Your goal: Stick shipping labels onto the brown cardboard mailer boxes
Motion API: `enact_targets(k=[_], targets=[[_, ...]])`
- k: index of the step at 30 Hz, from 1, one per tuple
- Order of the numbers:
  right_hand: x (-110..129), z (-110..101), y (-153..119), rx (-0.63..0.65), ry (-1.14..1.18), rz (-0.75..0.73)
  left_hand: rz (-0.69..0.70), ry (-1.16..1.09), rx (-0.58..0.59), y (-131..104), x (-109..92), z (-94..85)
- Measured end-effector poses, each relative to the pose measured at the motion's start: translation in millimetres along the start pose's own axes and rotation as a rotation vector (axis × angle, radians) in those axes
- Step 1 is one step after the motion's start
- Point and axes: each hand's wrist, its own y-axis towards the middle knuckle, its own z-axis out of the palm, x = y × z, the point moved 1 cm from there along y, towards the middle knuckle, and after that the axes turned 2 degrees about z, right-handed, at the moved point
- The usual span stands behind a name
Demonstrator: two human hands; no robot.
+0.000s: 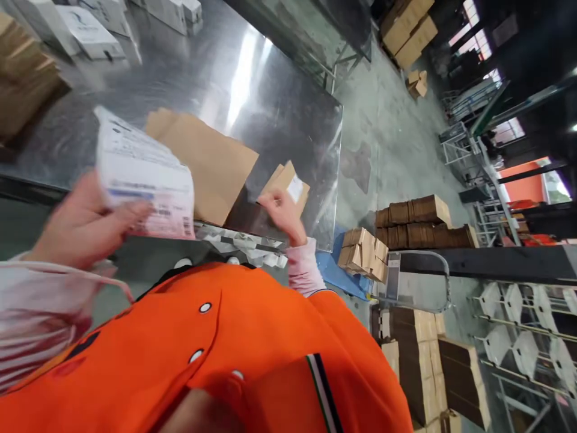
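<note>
Printed sheet [146,174] at left of the frame, held between thumb and fingers of the left hand [85,222], its face bowed. Right hand [285,215], near centre: fingers curled nearly closed over the small labelled carton [280,178]; cannot tell whether they grip it. Flat brown piece [207,162] between them on the metal surface [288,114]. Step in hand, as judged: handling sheet and carton together. Next move calls for keeping the limp sheet uncreased.

Two hands [83,222] [283,210], one printed sheet [142,165], one small white-labelled brown carton [294,186], one blue-decked cart [331,272], three white garment buttons [205,307] were counted.
</note>
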Motion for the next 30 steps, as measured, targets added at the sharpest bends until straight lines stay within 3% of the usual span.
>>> enact_targets(k=[2, 3, 5, 7, 10, 14, 19, 22, 27, 30], targets=[[17.8, 46.6, -16.3, 0.366, 0.173, -0.155, -0.025, -0.043, 0.122, -9.0, 7.7, 6.9], [25.0, 68.2, -24.8, 0.424, 0.255, -0.198, -0.058, -0.073, 0.184, -12.0, 12.3, 10.3], [33.2, 99.5, -38.7, 0.381, 0.341, -0.210, -0.138, -0.097, 0.208, -14.3, 21.4, 15.2], [35.7, 112.2, -45.0, 0.376, 0.290, -0.182, -0.170, -0.149, 0.104, -12.3, 28.2, 17.7], [41.2, 104.6, -37.2, 0.445, 0.171, -0.182, -0.174, -0.233, -0.064, -6.7, 34.5, 21.8], [58.5, 82.1, -18.4, 0.214, 0.101, -0.277, -0.185, -0.281, -0.120, -6.0, 37.3, 33.9], [67.6, 77.9, -10.4, 0.169, 0.055, -0.286, -0.139, -0.210, -0.211, -1.5, 35.6, 43.9], [69.9, 77.2, 3.1, 0.162, 0.091, -0.224, -0.152, -0.183, -0.179, 11.1, 32.7, 42.2], [72.9, 77.4, 26.7, 0.466, 0.189, -0.159, -0.123, -0.235, -0.043, 29.2, 30.1, 28.1], [70.8, 83.9, 26.3, 0.430, 0.217, -0.150, -0.095, -0.264, 0.032, 34.9, 32.8, 21.4]])
